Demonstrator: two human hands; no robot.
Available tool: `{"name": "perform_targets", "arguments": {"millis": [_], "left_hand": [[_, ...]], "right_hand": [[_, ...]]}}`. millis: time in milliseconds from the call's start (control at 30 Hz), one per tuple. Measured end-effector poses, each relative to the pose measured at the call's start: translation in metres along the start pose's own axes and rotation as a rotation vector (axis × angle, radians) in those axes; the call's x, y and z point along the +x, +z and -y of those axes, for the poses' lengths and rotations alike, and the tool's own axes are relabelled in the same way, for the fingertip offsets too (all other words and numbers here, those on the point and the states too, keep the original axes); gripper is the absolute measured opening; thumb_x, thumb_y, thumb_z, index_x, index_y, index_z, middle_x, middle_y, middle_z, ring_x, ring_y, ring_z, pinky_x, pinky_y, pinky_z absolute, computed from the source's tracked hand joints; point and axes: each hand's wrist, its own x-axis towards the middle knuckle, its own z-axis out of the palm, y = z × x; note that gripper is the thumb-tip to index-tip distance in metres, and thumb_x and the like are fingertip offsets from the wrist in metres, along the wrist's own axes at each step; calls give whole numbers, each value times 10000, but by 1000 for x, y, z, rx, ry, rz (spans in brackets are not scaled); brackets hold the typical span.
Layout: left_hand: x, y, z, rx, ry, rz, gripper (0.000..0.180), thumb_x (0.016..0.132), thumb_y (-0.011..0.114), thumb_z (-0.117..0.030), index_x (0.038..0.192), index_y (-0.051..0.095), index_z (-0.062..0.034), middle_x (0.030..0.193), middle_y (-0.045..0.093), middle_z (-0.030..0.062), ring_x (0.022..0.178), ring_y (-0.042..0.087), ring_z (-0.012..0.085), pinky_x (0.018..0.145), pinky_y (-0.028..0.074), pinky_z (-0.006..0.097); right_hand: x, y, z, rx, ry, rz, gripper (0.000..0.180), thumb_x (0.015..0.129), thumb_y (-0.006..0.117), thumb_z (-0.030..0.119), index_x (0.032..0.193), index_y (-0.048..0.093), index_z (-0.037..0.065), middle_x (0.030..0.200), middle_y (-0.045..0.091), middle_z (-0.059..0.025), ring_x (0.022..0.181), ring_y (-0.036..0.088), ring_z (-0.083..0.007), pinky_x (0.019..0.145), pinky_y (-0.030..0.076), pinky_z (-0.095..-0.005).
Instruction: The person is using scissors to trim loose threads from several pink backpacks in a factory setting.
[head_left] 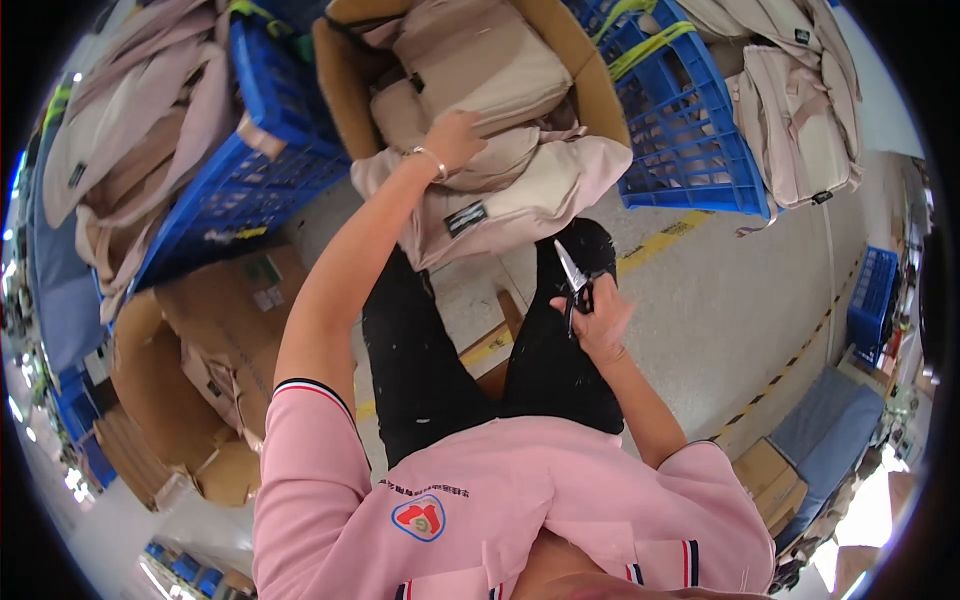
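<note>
Seated over a cardboard box [600, 95], I reach my left hand [457, 140] onto the beige fabric bags piled in it. Its fingers are bent against a bag [490, 65], and their tips are partly hidden. One pinkish-beige bag [540, 205] with a dark label hangs over the box's near edge, by my knees. My right hand [603, 318] is closed round the black handles of a pair of scissors [572, 268] above my right thigh. The silver blades point up toward the hanging bag without touching it.
Blue plastic crates stand on both sides, the left crate [225, 190] and the right crate [690, 130], with similar bags draped over them. An open cardboard box [150, 380] sits on the floor at left. Yellow tape [665, 240] marks the floor.
</note>
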Motion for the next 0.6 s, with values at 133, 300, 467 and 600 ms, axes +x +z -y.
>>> {"name": "perform_targets", "arguments": {"millis": [133, 300, 467, 600], "left_hand": [[65, 64, 33, 483, -94, 116, 797, 785, 714, -165, 1454, 307, -23, 1382, 465, 248, 1248, 485, 456, 1049, 420, 520], [96, 69, 40, 433, -96, -42, 619, 809, 664, -124, 1371, 415, -51, 1337, 519, 255, 1202, 533, 464, 949, 497, 507], [93, -21, 31, 431, -165, -256, 279, 897, 563, -212, 1153, 626, -119, 993, 697, 201, 937, 658, 432, 858, 531, 503], [28, -153, -13, 368, 101, -528, 287, 894, 600, -283, 1126, 654, -122, 997, 703, 166, 882, 674, 380, 775, 536, 467]], "right_hand": [[3, 1, -4, 95, 24, 9, 584, 635, 884, 484, 804, 540, 43, 684, 473, -61, 520, 510, -234, 454, 419, -330], [3, -1, -16, 133, 57, -25, 568, 611, 907, 438, 855, 587, 38, 703, 482, -53, 531, 518, -206, 467, 429, -312], [1, -4, -15, 235, 144, -37, 529, 588, 934, 327, 849, 571, 45, 714, 481, -62, 542, 505, -215, 483, 429, -317], [-7, -2, -16, 270, 225, -80, 513, 654, 912, 293, 852, 518, 32, 715, 473, -90, 557, 492, -275, 503, 422, -343]]}}
